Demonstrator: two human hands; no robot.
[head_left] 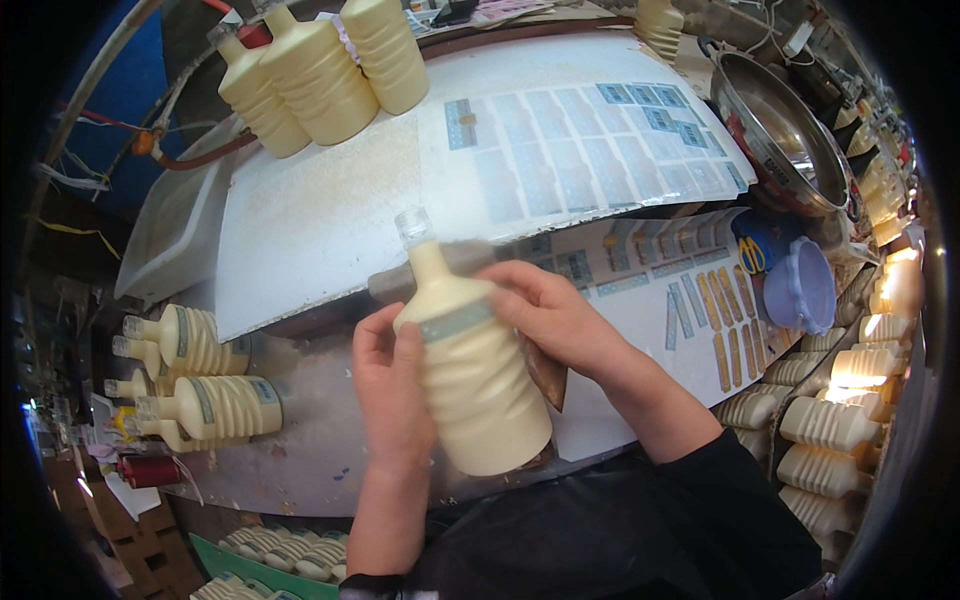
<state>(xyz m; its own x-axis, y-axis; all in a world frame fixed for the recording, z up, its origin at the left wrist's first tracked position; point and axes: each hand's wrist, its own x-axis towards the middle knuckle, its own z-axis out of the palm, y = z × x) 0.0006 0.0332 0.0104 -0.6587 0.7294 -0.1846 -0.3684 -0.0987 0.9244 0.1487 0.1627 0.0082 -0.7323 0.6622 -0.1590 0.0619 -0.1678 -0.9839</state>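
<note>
A cream bottle (480,400) with a ribbed body and a clear neck stands tilted slightly leftward between my hands. A grey-green label strip (455,322) lies across its shoulder. My left hand (390,365) holds the bottle's left side, thumb toward the front and fingers behind. My right hand (550,315) grips the right shoulder, its thumb and fingers at the strip's right end. Behind the bottle lies a grey roll (395,284). A brown pointed piece (545,377) sticks out at its right side; the rest of it is hidden.
A white board (320,220) carries label sheets (560,150). Three cream bottles (320,90) stand at its far left. Labelled bottles (225,407) lie left. Gold strips (722,355), yellow-handled scissors (750,255), a purple basin (800,287) and a metal pan (780,130) are right, beside several stacked bottles (825,420).
</note>
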